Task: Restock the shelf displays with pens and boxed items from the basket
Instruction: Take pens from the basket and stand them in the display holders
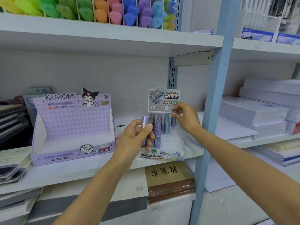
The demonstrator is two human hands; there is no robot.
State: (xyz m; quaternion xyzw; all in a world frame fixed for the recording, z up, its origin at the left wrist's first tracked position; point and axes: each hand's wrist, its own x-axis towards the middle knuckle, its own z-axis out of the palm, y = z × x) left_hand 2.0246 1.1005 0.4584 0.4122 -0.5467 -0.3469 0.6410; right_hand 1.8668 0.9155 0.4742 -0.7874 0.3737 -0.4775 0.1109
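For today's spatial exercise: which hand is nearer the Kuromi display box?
Left. The left hand, gripping a purple tube, is just right of the Kuromi display box; the right hand is farther right, pinching a second tube.

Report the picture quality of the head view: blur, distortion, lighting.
Head view: light is soft and even, no glare or hard shadows; top-shelf highlighters are smeared; the Kuromi box lettering reads clearly; the left hand gripping a lilac tube and the right hand pinching a second tube look slightly soft; the blue upright leans, from wide-angle distortion.
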